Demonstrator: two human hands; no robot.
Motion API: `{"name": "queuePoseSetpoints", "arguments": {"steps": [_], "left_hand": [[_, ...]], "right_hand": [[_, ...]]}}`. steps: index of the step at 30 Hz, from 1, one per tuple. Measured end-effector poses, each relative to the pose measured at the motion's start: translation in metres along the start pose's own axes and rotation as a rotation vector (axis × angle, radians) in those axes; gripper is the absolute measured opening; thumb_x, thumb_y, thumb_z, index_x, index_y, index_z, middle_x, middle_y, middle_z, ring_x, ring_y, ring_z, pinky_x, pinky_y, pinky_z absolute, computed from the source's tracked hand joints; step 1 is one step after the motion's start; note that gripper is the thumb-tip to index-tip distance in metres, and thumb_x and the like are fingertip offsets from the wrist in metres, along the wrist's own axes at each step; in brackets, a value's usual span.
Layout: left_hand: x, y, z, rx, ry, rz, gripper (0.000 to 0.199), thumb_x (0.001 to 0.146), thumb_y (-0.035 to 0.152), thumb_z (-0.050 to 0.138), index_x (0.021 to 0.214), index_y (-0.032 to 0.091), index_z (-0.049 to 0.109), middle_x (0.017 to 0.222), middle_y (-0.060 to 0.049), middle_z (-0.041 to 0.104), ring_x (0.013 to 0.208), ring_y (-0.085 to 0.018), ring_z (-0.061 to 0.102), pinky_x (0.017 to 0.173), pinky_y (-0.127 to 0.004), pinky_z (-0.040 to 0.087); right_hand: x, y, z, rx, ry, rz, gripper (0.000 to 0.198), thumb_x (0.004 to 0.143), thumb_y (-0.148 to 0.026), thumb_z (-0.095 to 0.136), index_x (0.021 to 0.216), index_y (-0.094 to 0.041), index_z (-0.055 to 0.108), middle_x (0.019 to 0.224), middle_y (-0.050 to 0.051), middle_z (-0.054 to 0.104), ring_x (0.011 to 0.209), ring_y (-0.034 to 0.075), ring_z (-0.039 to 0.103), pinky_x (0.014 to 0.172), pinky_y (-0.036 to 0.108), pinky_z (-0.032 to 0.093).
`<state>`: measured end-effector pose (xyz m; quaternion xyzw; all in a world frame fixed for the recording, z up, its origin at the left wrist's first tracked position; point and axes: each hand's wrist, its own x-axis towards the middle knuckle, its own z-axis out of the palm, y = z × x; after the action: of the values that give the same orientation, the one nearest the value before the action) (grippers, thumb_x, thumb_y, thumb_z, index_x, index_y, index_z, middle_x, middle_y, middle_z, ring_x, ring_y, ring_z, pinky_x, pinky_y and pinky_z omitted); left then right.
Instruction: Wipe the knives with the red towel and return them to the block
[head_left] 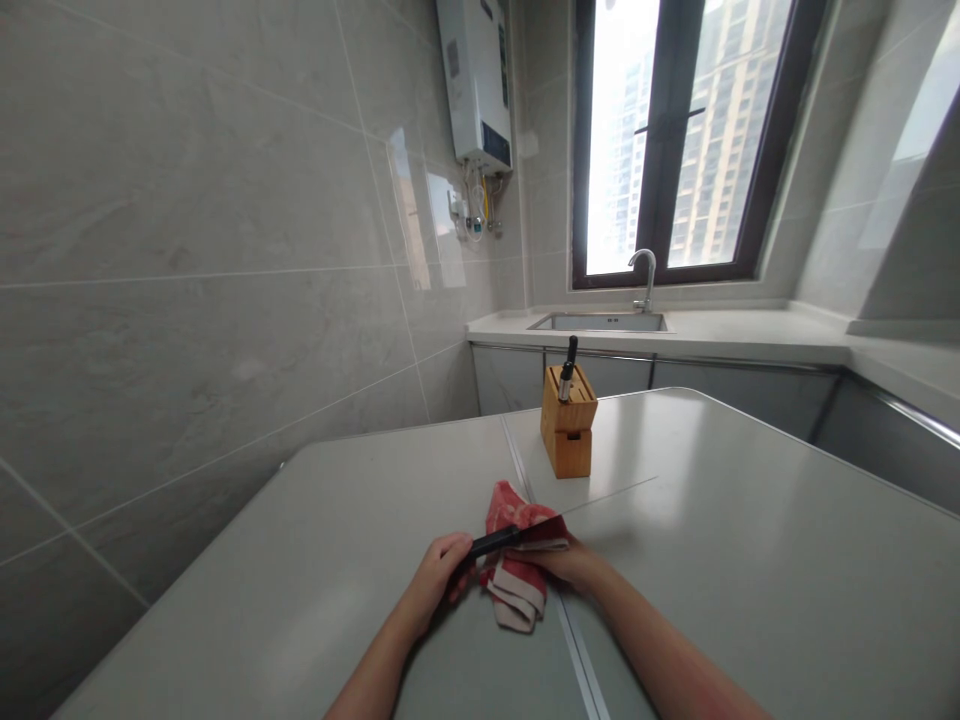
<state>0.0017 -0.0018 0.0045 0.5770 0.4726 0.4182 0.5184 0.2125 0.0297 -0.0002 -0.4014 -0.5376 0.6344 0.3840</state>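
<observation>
My left hand [442, 575] is closed around the black handle of a kitchen knife [495, 541]. The blade points right, over a red and white cloth [517, 598]. Bunched up around the blade, the cloth is held from the right side by my right hand [564, 562], whose fingers are mostly hidden under the fabric. Beyond the cloth, a wooden knife block [571, 452] stands upright with a black-handled tool [568, 370] in its top.
The pale table [360, 500] has a metal seam [574, 640] running through it. Behind it are a counter with a sink [600, 322], a faucet [646, 275] and a window. A water heater [476, 85] hangs on the tiled wall.
</observation>
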Motion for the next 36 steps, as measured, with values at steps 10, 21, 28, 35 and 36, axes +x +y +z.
{"name": "queuePoseSetpoints", "arguments": {"steps": [10,21,28,35,36], "left_hand": [[-0.0011,-0.0019,-0.0009,0.021,-0.009,0.021,0.044,0.084,0.055,0.046,0.062,0.017,0.045,0.047,0.006,0.040,0.038,-0.005,0.031,0.036,-0.017,0.021],[-0.0006,0.0011,-0.0005,0.060,-0.010,0.015,0.046,0.081,0.059,0.046,0.062,0.017,0.045,0.047,0.007,0.040,0.038,-0.006,0.031,0.037,-0.018,0.021],[-0.0016,0.0015,-0.0001,0.053,-0.014,0.018,0.046,0.082,0.058,0.047,0.062,0.017,0.045,0.047,0.007,0.039,0.038,-0.006,0.030,0.037,-0.018,0.022],[-0.0004,-0.0008,-0.0002,0.029,-0.005,-0.006,0.046,0.084,0.057,0.043,0.061,0.016,0.046,0.043,0.007,0.041,0.034,-0.005,0.030,0.034,-0.017,0.020],[-0.0005,-0.0006,-0.0001,0.027,-0.004,-0.017,0.047,0.084,0.057,0.042,0.061,0.016,0.046,0.042,0.006,0.041,0.033,-0.005,0.030,0.034,-0.017,0.019]], "right_hand": [[0.0014,0.0012,0.0008,-0.019,-0.016,0.035,0.048,0.051,-0.045,0.081,0.088,-0.016,0.071,0.098,0.006,0.071,0.100,0.026,0.061,0.095,0.041,0.045],[0.0018,0.0029,0.0001,-0.060,0.003,-0.006,0.051,0.052,-0.047,0.080,0.091,-0.016,0.070,0.103,0.007,0.070,0.103,0.028,0.060,0.097,0.044,0.044],[0.0002,0.0003,0.0010,-0.057,0.036,-0.033,0.048,0.050,-0.046,0.081,0.087,-0.018,0.070,0.099,0.007,0.070,0.100,0.029,0.061,0.096,0.046,0.044],[-0.0002,-0.0015,0.0019,-0.032,0.016,0.028,0.052,0.049,-0.046,0.082,0.090,-0.017,0.070,0.101,0.007,0.070,0.100,0.027,0.061,0.096,0.045,0.044],[-0.0003,-0.0019,0.0023,-0.023,0.011,0.026,0.053,0.048,-0.045,0.082,0.090,-0.017,0.070,0.101,0.007,0.070,0.100,0.027,0.062,0.096,0.045,0.044]]}}
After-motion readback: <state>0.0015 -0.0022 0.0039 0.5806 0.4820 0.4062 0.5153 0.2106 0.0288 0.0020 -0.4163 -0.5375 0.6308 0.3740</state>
